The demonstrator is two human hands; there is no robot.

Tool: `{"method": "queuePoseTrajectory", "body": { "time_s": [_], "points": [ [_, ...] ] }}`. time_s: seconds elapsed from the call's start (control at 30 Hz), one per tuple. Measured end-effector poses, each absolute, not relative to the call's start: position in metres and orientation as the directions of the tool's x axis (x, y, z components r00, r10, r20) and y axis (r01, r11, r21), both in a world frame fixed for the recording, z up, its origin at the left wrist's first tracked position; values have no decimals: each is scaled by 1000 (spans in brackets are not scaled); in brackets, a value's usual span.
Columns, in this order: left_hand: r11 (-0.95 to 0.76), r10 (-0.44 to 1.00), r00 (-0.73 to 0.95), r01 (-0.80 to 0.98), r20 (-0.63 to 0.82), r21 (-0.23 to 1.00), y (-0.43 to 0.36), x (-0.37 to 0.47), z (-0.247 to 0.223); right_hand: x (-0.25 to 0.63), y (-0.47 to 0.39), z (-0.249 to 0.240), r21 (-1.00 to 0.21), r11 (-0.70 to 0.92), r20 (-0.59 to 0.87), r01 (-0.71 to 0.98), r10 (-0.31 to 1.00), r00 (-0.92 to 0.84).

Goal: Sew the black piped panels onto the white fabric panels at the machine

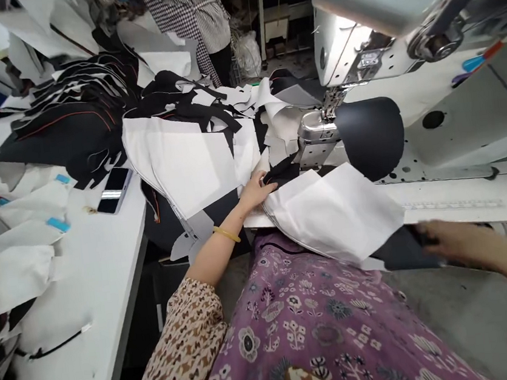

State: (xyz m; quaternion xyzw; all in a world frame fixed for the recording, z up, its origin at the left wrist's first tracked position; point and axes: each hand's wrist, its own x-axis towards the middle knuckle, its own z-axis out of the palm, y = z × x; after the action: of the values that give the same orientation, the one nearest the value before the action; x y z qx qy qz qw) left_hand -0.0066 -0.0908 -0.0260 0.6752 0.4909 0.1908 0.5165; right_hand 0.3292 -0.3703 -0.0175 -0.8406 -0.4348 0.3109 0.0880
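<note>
A fabric panel [336, 211], white on its upper face with black material beneath, lies across the front edge of the sewing machine bed and over my lap. My left hand [256, 191] is closed on the panel's left end, fingertips beside a black strip. At the other end, my right hand [452, 243] is blurred, its fingers curled at the panel's dark corner. Just beyond the panel stand the sewing machine's metal post [318, 137] and needle area [332, 101]. A rounded black piece [371, 137] rests against the post's right side.
Another white-faced panel [186, 161] lies left of my hand, near black and white scraps [207, 107]. Stacked black pieces [70, 107] cover the side table [93, 275], where a phone [115, 190] lies. A person in a striped top [210, 12] stands beyond.
</note>
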Motion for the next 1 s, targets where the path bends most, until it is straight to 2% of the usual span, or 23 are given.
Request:
{"method": "queuePoseTrajectory", "body": {
  "time_s": [0.03,0.07,0.17,0.23,0.33,0.37,0.47,0.6,0.73,0.83,0.93,1.0],
  "points": [
    [-15,844,485,450,-231,893,-92,-4,-24,320,-354,-5,-385,-575,-448,722,800,399],
    [-40,828,524,414,-201,910,-93,-1,-22,309,-336,9,-412,-494,-375,766,858,351],
    [-59,789,606,243,-104,968,-101,3,-13,262,-272,40,-591,-187,-145,785,981,125],
    [-32,767,636,173,-87,984,-106,3,-3,231,-230,46,-679,-103,-37,727,994,105],
    [-47,742,668,136,-57,990,-111,-3,16,195,-183,42,-836,31,13,547,999,-36],
    [-78,734,678,140,-38,987,-112,-5,23,186,-173,40,-844,69,40,532,997,-66],
    [-204,728,685,203,9,958,-110,-4,39,169,-160,37,-796,139,102,589,990,-95],
    [-322,845,524,330,112,887,-103,12,40,173,-168,40,-687,142,86,712,990,-115],
    [-405,824,527,292,208,866,-97,32,42,190,-181,52,-512,142,51,847,990,-135],
    [-453,789,549,217,276,865,-84,50,56,197,-180,67,-416,5,43,909,999,14],
    [-490,743,575,119,343,863,-61,74,67,198,-169,78,-379,-173,48,909,977,206],
    [-467,732,602,102,319,878,-44,91,66,200,-159,81,-362,-278,42,890,949,313]
  ]
}}
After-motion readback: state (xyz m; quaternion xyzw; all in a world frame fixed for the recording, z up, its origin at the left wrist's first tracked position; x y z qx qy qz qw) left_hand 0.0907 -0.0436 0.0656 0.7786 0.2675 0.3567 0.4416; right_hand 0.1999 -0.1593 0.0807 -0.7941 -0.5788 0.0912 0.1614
